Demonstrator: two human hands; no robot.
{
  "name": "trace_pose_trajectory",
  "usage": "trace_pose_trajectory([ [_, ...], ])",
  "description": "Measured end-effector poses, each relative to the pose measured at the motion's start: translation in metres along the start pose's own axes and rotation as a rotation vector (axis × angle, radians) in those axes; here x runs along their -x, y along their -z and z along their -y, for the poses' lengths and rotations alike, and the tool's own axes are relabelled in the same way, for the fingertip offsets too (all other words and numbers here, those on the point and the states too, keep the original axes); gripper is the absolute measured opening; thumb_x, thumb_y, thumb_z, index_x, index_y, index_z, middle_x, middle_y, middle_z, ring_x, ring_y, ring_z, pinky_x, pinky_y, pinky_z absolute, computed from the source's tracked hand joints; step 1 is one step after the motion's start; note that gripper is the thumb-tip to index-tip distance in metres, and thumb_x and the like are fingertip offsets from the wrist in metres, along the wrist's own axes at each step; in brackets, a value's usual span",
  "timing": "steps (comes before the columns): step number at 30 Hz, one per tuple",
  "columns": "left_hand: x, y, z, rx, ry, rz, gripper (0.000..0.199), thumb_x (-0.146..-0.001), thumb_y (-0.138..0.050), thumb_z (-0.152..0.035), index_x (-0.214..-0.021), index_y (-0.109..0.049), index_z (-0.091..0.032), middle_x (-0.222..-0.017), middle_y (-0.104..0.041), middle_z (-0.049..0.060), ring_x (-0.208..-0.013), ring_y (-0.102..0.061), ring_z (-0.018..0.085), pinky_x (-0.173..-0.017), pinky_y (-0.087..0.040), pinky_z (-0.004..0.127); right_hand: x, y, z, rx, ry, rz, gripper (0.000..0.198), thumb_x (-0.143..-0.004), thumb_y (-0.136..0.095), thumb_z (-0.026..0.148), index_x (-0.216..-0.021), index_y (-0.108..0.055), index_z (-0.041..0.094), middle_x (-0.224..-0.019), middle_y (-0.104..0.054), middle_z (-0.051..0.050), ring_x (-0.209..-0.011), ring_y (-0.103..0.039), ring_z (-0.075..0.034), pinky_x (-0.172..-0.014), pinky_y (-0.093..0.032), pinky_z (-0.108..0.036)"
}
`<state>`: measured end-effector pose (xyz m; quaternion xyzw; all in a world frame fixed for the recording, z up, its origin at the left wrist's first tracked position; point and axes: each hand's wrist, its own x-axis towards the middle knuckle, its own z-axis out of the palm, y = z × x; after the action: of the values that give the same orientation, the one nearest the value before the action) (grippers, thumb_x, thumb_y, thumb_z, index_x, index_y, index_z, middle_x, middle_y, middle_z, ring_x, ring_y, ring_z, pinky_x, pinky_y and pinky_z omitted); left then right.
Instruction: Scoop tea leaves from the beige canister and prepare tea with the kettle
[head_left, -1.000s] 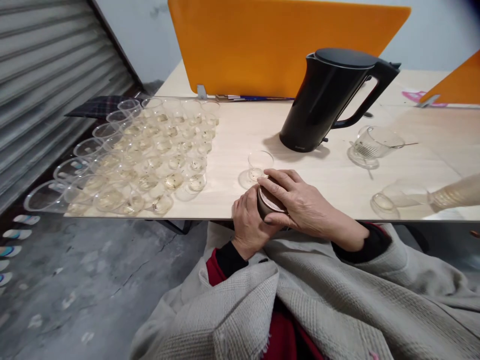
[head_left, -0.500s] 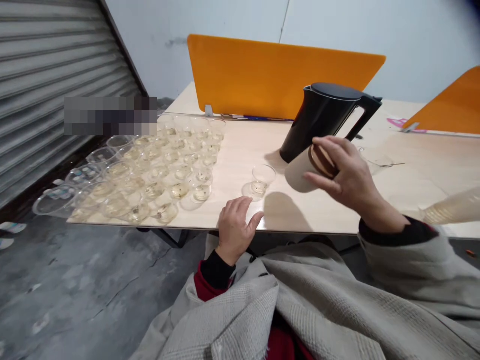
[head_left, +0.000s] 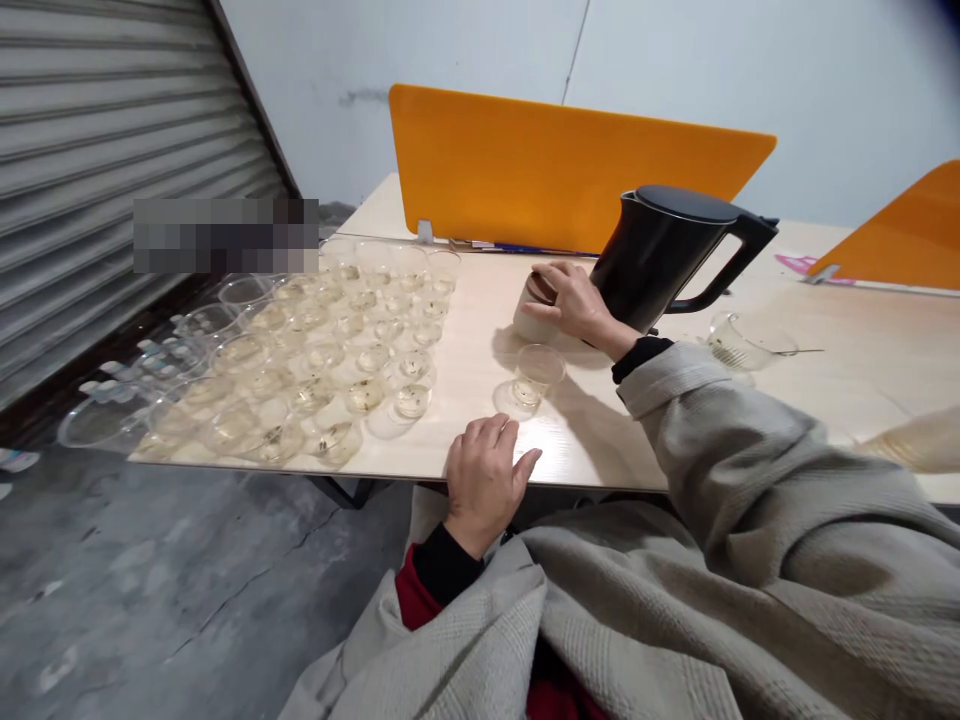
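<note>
My right hand (head_left: 574,300) grips a pale canister (head_left: 531,322) round its brown lid, upright at the table, beside a black electric kettle (head_left: 660,255). Whether the canister's base touches the tabletop I cannot tell. Just in front of it stands one clear plastic cup (head_left: 538,372) with a little pale liquid and dark bits at the bottom. My left hand (head_left: 486,475) rests at the table's front edge near that cup, fingers stretched out, thumb apart, holding nothing.
Many clear cups (head_left: 364,395) with pale liquid crowd the table's left side. Behind stands an orange divider (head_left: 577,175). At right lie a tipped clear measuring cup (head_left: 731,340) with a thin metal rod, and a stack of plastic cups (head_left: 919,435) on its side.
My right hand has carried the canister left and away from me, turning it from tilted to upright, past the front of the kettle. My left hand has hardly moved.
</note>
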<state>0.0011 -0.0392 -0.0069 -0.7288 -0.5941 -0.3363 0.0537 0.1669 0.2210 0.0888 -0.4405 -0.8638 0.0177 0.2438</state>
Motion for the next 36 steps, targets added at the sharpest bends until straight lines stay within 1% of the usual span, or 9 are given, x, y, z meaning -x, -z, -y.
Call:
trace_pose_trajectory([
  [5,0.0,0.001,-0.001,0.002,0.009,0.012,0.034,-0.099,-0.072,-0.046,-0.122,-0.07,-0.02,-0.128,-0.077,0.011,-0.111,-0.068,0.03,-0.085,-0.055,0.045,-0.011,-0.021,-0.002,-0.037,0.048,0.072,0.072,-0.09,-0.074,0.052,-0.154,-0.059,0.021,-0.152,-0.058,-0.019,-0.136,-0.052,-0.042,-0.114,-0.048,-0.062],
  [10,0.0,0.002,0.0,0.05,0.031,0.038,0.037,-0.099,-0.072,-0.045,-0.126,-0.068,-0.02,-0.131,-0.076,0.012,-0.113,-0.068,0.032,-0.089,-0.058,0.048,-0.014,-0.025,-0.001,-0.04,0.094,0.123,0.076,-0.091,-0.075,0.052,-0.157,-0.057,0.018,-0.156,-0.055,-0.02,-0.141,-0.05,-0.041,-0.121,-0.044,-0.059],
  [15,-0.014,0.004,0.014,0.327,0.142,0.075,0.05,-0.103,-0.064,-0.043,-0.146,-0.057,-0.018,-0.147,-0.066,0.017,-0.135,-0.061,0.034,-0.108,-0.057,0.053,-0.01,-0.014,-0.003,-0.095,0.049,0.109,0.093,-0.09,-0.073,0.068,-0.165,-0.048,0.018,-0.17,-0.041,-0.02,-0.154,-0.038,-0.045,-0.128,-0.032,-0.065],
  [18,-0.031,0.0,0.023,0.541,0.239,0.146,0.066,-0.102,-0.062,-0.043,-0.159,-0.044,-0.014,-0.163,-0.051,0.022,-0.145,-0.056,0.035,-0.102,-0.062,0.049,0.016,0.0,0.004,-0.246,-0.076,-0.054,0.086,-0.096,-0.054,0.08,-0.161,-0.054,0.023,-0.169,-0.045,-0.015,-0.157,-0.037,-0.042,-0.131,-0.027,-0.063],
  [20,-0.041,-0.006,0.026,0.629,0.288,0.183,0.074,-0.1,-0.063,-0.041,-0.164,-0.037,-0.014,-0.168,-0.045,0.023,-0.148,-0.053,0.036,-0.1,-0.063,0.048,0.044,0.009,0.013,-0.449,-0.219,-0.134,0.084,-0.1,-0.039,0.083,-0.155,-0.059,0.022,-0.159,-0.057,-0.015,-0.151,-0.049,-0.038,-0.126,-0.039,-0.059],
  [22,-0.048,-0.013,0.026,0.665,0.285,0.209,0.077,-0.097,-0.064,-0.037,-0.165,-0.036,-0.015,-0.168,-0.045,0.023,-0.15,-0.052,0.037,-0.105,-0.061,0.051,0.076,0.013,0.024,-0.683,-0.373,-0.113,0.088,-0.099,-0.035,0.086,-0.151,-0.062,0.02,-0.146,-0.066,-0.018,-0.137,-0.062,-0.036,-0.11,-0.055,-0.055],
  [24,-0.052,-0.02,0.022,0.667,0.26,0.216,0.076,-0.096,-0.063,-0.034,-0.165,-0.037,-0.018,-0.167,-0.048,0.021,-0.15,-0.052,0.037,-0.109,-0.058,0.055,0.104,0.013,0.034,-0.867,-0.456,-0.016,0.088,-0.098,-0.036,0.088,-0.147,-0.064,0.02,-0.14,-0.07,-0.018,-0.13,-0.067,-0.035,-0.1,-0.061,-0.051],
  [28,-0.05,-0.024,0.014,0.623,0.243,0.223,0.074,-0.096,-0.062,-0.028,-0.165,-0.038,-0.018,-0.163,-0.053,0.019,-0.149,-0.054,0.036,-0.116,-0.054,0.057,0.135,0.004,0.047,-1.045,-0.487,0.137,0.082,-0.099,-0.04,0.085,-0.142,-0.068,0.021,-0.137,-0.073,-0.016,-0.13,-0.068,-0.032,-0.107,-0.058,-0.049],
  [36,-0.045,-0.021,0.005,0.496,0.228,0.217,0.069,-0.093,-0.064,-0.024,-0.159,-0.045,-0.015,-0.154,-0.061,0.019,-0.144,-0.057,0.035,-0.119,-0.05,0.057,0.149,0.003,0.049,-1.027,-0.42,0.159,0.081,-0.102,-0.04,0.082,-0.142,-0.069,0.019,-0.139,-0.072,-0.014,-0.125,-0.069,-0.03,-0.111,-0.054,-0.049],
])
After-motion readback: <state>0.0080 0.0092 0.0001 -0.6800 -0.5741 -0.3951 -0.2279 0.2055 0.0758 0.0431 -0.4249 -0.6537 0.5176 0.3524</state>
